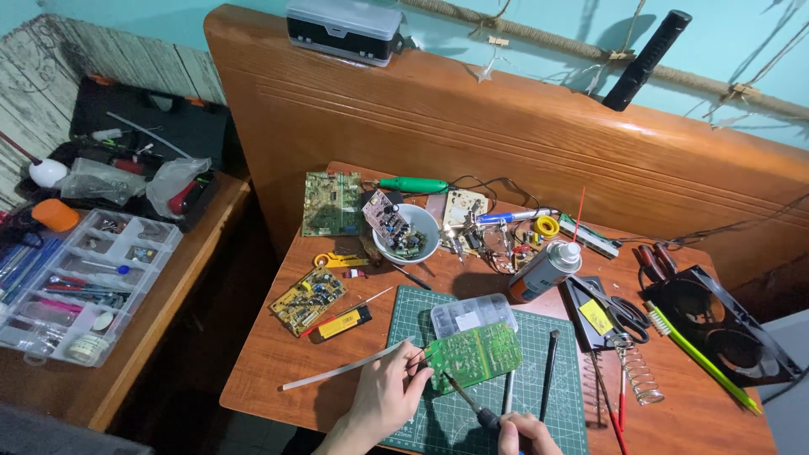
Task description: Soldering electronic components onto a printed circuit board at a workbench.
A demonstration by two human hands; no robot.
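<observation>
Bottom centre of the frame: a green board point(474, 355) is being held over the cutting mat point(556, 404) on the bench point(270, 354). The board's lower-left corner is being pinched by the left hand point(389, 398), fingers point(419, 369) closed on its edge. The board is lying up and to the right of those fingers, its long axis running left to right with the right end tipped slightly up-frame. It is being kept a little off the mat, resting partly against a clear box point(472, 315) just behind it.

The right hand point(527, 434) is being shown only partly at the bottom edge; its fingers are wrapped around the dark handle of a probe point(472, 406), a thin tool whose shaft is being angled up and left so that the tip is meeting the board's lower edge. The left hand is the nearer one to the board; the right is being kept apart from it, joined only by the tool.

The board is looking bright green, rectangular, speckled with pale solder points and traces, with no tall parts visible on the upturned face.

Around it: a white strip point(345, 369) lying to the left, a spray can point(543, 270) upper right, a bowl point(407, 233) of parts above, scissors point(619, 313) at right.
</observation>
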